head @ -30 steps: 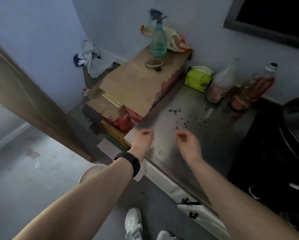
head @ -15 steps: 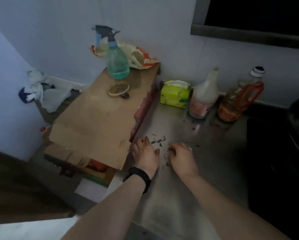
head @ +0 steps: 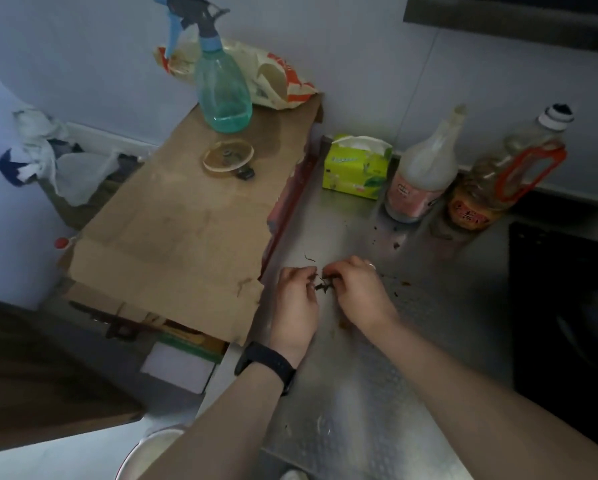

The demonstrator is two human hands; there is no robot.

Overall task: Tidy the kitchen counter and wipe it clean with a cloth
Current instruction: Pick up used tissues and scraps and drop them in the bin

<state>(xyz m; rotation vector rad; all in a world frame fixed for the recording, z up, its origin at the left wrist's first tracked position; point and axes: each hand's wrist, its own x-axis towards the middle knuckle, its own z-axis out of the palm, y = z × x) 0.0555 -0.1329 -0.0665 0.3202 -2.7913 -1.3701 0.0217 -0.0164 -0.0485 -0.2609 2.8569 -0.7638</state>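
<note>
The steel counter [head: 377, 375] carries dark dried scraps [head: 325, 284] near its left side, with more specks [head: 399, 284] scattered to the right. My left hand [head: 296, 299], a black band on its wrist, and my right hand [head: 358, 292] meet over the scraps with fingers curled, pinching at the little pile between them. A loose strand [head: 309, 257] lies just beyond my fingers. No cloth is in either hand.
A cardboard sheet [head: 173, 237] covers boxes left of the counter, bearing a spray bottle [head: 221, 88], a small dish [head: 227, 157] and a bag [head: 273, 81]. A green tissue box [head: 356, 168], a white bottle [head: 422, 171] and an oil bottle [head: 498, 178] line the wall. A black stove [head: 564, 306] sits right.
Both hands have come down from above the counter edge onto the steel and closed together over the scraps. The view has swung toward the counter.
</note>
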